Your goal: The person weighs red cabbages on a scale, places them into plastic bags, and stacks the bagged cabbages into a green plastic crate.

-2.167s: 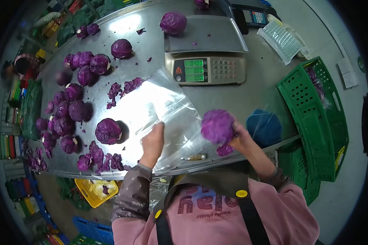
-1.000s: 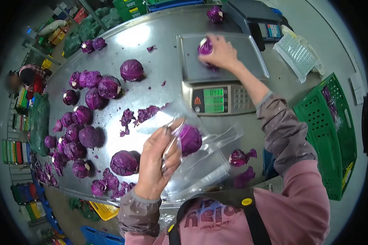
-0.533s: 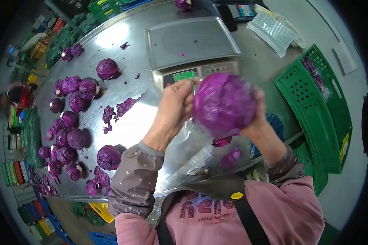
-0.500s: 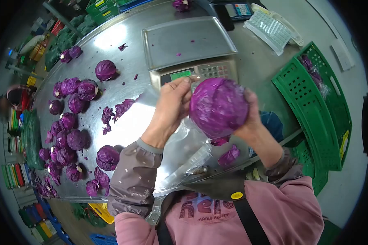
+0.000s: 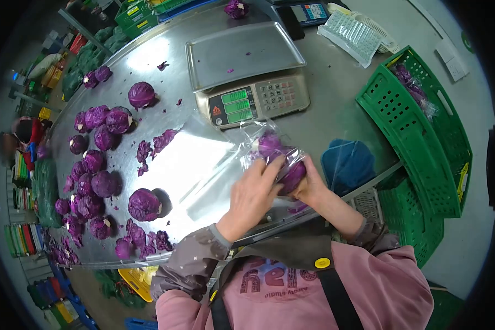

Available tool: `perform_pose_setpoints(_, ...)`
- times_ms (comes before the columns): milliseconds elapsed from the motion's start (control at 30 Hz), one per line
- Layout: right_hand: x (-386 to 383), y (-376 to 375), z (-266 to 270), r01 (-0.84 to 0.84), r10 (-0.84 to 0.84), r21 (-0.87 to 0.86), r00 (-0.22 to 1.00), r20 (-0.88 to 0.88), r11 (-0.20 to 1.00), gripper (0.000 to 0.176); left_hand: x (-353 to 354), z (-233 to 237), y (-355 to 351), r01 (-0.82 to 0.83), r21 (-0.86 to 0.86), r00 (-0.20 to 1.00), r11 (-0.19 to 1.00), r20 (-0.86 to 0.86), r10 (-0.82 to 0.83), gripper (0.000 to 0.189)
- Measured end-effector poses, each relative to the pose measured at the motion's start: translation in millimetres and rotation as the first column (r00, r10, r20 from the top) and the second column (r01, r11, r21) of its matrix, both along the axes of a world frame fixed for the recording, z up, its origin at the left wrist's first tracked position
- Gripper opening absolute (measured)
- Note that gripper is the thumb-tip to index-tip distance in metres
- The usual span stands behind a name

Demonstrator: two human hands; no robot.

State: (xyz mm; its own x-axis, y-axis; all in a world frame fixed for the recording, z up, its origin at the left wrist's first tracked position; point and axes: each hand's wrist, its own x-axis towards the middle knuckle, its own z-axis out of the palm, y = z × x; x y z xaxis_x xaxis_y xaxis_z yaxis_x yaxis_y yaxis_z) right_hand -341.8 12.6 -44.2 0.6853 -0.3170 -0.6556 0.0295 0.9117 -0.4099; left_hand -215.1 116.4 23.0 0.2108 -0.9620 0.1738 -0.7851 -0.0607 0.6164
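Note:
A red cabbage (image 5: pixel 291 175) sits in a clear plastic bag (image 5: pixel 253 132) near the table's front edge, below the scale (image 5: pixel 247 104). My left hand (image 5: pixel 254 192) presses its bent fingers on the cabbage and the plastic from the left. Around the cabbage's right side wraps my right hand (image 5: pixel 312 184), its fingers partly hidden behind it. Clear plastic sheets (image 5: pixel 203 176) lie flat on the metal table just left of my hands. The scale shows green digits, and only small leaf scraps lie on its tray (image 5: pixel 242 55).
Many red cabbages (image 5: pixel 105 183) and loose leaves (image 5: pixel 137 235) cover the left of the table. A blue cloth (image 5: pixel 347 165) lies right of my hands. Green crates (image 5: pixel 401 121) stand at the right, one with bagged cabbage. A person (image 5: pixel 27 132) is at the far left.
The cabbage has come down toward the table edge and is turned, with the bag's open plastic now above it. My left hand has moved down onto it. The scale display is now uncovered.

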Motion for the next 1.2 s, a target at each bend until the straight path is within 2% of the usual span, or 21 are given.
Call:
perform_pose_setpoints(67, -1, 2, -2, 0.027, -0.029, 0.034, 0.998, 0.048, 0.999, 0.060, 1, -14, 20, -0.084, 0.032, 0.995, 0.996, 0.056, 0.082, 0.056)
perform_pose_setpoints(133, -3, 7, -9, -0.011, 0.008, 0.064, 0.999, 0.053, 0.998, 0.061, 3, -30, 39, -0.391, -0.153, 0.903, 0.908, 0.127, 0.410, 0.038)
perform_pose_setpoints(167, -1, 11, -10, -0.030, 0.024, 0.105, 0.998, 0.060, 0.994, 0.062, 8, -39, 52, -0.398, -0.139, 0.901, 0.907, 0.127, 0.415, 0.038)
perform_pose_setpoints(233, 6, 16, -7, -0.108, 0.093, 0.125, 0.989, 0.119, 0.986, 0.065, 17, -51, 71, -0.356, 0.368, 0.902, 0.859, -0.104, 0.419, 0.014)
perform_pose_setpoints(267, 11, 19, -10, -0.116, 0.101, 0.129, 0.988, 0.120, 0.985, 0.065, 16, -54, 75, -0.363, 0.371, 0.899, 0.854, -0.102, 0.427, 0.014)
perform_pose_setpoints(333, 19, 24, -26, -0.295, 0.162, 0.305, 0.905, 0.393, 0.906, 0.069, 13, -54, 79, -0.319, 0.101, 0.946, 0.942, -0.024, 0.323, 0.026)
perform_pose_setpoints(400, 32, 24, -33, -0.316, 0.129, 0.367, 0.882, 0.453, 0.875, 0.071, 18, -39, 78, -0.299, 0.131, 0.940, 0.945, -0.128, 0.315, 0.027)
perform_pose_setpoints(533, 51, 17, -22, -0.103, 0.009, 0.255, 0.938, 0.346, 0.962, 0.070, 24, -26, 67, -0.211, 0.182, 0.929, 0.961, -0.270, 0.255, 0.029)
perform_pose_setpoints(600, 51, 5, -24, 0.210, -0.223, 0.080, 0.938, 0.265, 0.975, 0.065, 20, -14, 47, -0.240, 0.180, 0.914, 0.954, -0.290, 0.284, 0.030)
perform_pose_setpoints(633, 52, -1, -22, 0.210, -0.223, 0.079, 0.940, 0.258, 0.975, 0.065, 18, -12, 38, -0.190, 0.145, 0.926, 0.971, -0.302, 0.227, 0.030)
perform_pose_setpoints(700, 52, -11, -17, 0.347, -0.299, -0.566, 0.937, 0.180, 0.748, 0.059, 13, -19, 25, -0.132, 0.140, 0.940, 0.981, -0.296, 0.169, 0.031)
perform_pose_setpoints(733, 47, -10, -17, 0.346, -0.299, -0.572, 0.937, 0.178, 0.744, 0.059, 13, -27, 25, -0.130, 0.135, 0.939, 0.982, -0.301, 0.166, 0.031)
perform_pose_setpoints(800, 33, -4, -16, -0.155, -0.071, -0.705, 0.957, -0.280, 0.692, 0.064, 14, -47, 25, -0.193, 0.269, 0.838, 0.943, -0.454, 0.302, 0.033)
perform_pose_setpoints(867, 23, 8, -35, -0.111, -0.069, -0.744, 0.976, -0.207, 0.658, 0.072, 18, -63, 35, -0.212, 0.330, 0.803, 0.920, -0.478, 0.356, 0.034)
perform_pose_setpoints(933, 16, 18, -43, -0.256, -0.003, -0.963, 0.966, -0.257, 0.087, 0.080, 17, -68, 41, -0.229, 0.399, 0.761, 0.888, -0.495, 0.418, 0.035)
perform_pose_setpoints(967, 14, 19, -43, -0.260, -0.006, -0.961, 0.965, -0.261, 0.092, 0.080, 16, -67, 43, -0.253, 0.399, 0.774, 0.882, -0.463, 0.431, 0.034)
perform_pose_setpoints(1033, 15, 17, -24, -0.442, -0.181, -0.874, 0.894, -0.410, -0.201, 0.077, 14, -68, 46, -0.272, 0.395, 0.788, 0.877, -0.431, 0.439, 0.034)
perform_pose_setpoints(1067, 16, 16, -20, -0.530, -0.280, -0.781, 0.845, -0.456, -0.329, 0.076, 11, -71, 47, -0.260, 0.277, 0.897, 0.925, -0.286, 0.338, 0.033)
perform_pose_setpoints(1100, 19, 13, -21, -0.423, -0.333, -0.865, 0.884, -0.328, -0.271, 0.060, 8, -73, 47, -0.222, 0.160, 0.963, 0.962, -0.117, 0.242, 0.032)
perform_pose_setpoints(1133, 19, 8, -30, -0.427, -0.331, -0.863, 0.883, -0.333, -0.270, 0.060, 1, -73, 46, -0.222, 0.163, 0.962, 0.961, -0.121, 0.243, 0.032)
perform_pose_setpoints(1200, 12, 3, -47, -0.625, -0.334, -0.778, 0.749, -0.572, -0.069, 0.050, -19, -74, 50, 0.032, 0.069, 0.986, 0.997, -0.165, -0.021, 0.029)
